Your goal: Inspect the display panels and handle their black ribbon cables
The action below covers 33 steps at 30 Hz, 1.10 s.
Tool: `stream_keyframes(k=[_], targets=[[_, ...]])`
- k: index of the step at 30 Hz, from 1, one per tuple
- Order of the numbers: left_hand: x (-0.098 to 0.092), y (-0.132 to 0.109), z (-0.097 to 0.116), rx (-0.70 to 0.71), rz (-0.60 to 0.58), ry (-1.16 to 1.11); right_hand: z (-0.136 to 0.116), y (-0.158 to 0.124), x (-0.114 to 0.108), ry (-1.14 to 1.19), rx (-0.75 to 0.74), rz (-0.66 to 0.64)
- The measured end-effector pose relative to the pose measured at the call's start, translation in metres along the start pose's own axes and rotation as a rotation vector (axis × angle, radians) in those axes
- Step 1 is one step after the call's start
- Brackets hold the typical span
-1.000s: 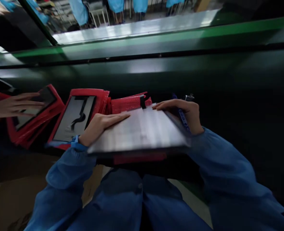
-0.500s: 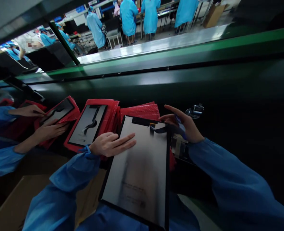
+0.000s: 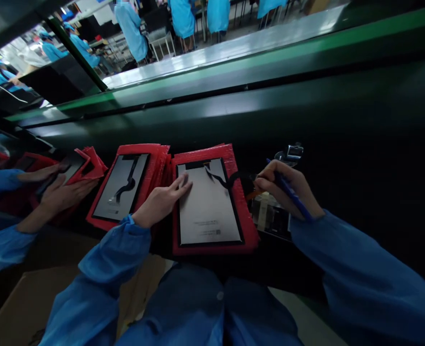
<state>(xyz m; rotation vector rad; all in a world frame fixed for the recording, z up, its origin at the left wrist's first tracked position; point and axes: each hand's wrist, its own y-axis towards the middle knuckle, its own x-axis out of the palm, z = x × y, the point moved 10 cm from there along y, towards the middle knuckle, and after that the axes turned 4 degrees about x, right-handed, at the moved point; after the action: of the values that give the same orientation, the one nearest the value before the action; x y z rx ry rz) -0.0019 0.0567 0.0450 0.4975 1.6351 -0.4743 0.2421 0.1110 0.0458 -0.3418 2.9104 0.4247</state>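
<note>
Directly below the head camera, a flat rectangular display panel (image 3: 208,204) with a matte grey face and black border lies on a red bubble-wrap sleeve (image 3: 249,226) at the near edge of a dark green conveyor bench (image 3: 306,105). The left hand (image 3: 161,203) rests open, fingertips pressing the panel's left edge. The right hand (image 3: 288,190) is closed around a blue pen (image 3: 291,193), just right of the panel's thin black ribbon cable (image 3: 221,179). Beside it lies a second panel (image 3: 120,187) on stacked red sleeves. Further left, a co-worker's hands (image 3: 59,194) handle another red sleeve.
</note>
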Motion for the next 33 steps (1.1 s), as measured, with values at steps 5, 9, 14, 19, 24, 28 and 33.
stream_keyframes(k=[5, 9, 14, 19, 24, 28, 33], targets=[[-0.033, 0.019, 0.026, -0.139, 0.267, -0.648, -0.015, -0.018, 0.037, -0.126, -0.050, -0.121], [-0.011, 0.048, 0.052, -0.208, 0.215, -1.108, -0.022, -0.025, 0.051, -0.163, -0.107, -0.181], [-0.001, 0.057, 0.051, -0.210, 0.235, -1.225, -0.019, -0.026, 0.055, -0.189, -0.112, -0.218], [-0.002, 0.056, 0.050, -0.204, 0.268, -1.244, -0.021, -0.026, 0.057, -0.163, -0.137, -0.236], [0.004, 0.058, 0.055, -0.227, 0.255, -1.343, -0.017, -0.028, 0.060, -0.139, -0.107, -0.257], [0.010, 0.057, 0.057, -0.252, 0.222, -1.407, -0.021, -0.029, 0.061, -0.126, -0.140, -0.267], [-0.002, 0.041, 0.044, -0.275, 0.407, -1.375, -0.022, -0.027, 0.057, -0.065, -0.106, -0.245]])
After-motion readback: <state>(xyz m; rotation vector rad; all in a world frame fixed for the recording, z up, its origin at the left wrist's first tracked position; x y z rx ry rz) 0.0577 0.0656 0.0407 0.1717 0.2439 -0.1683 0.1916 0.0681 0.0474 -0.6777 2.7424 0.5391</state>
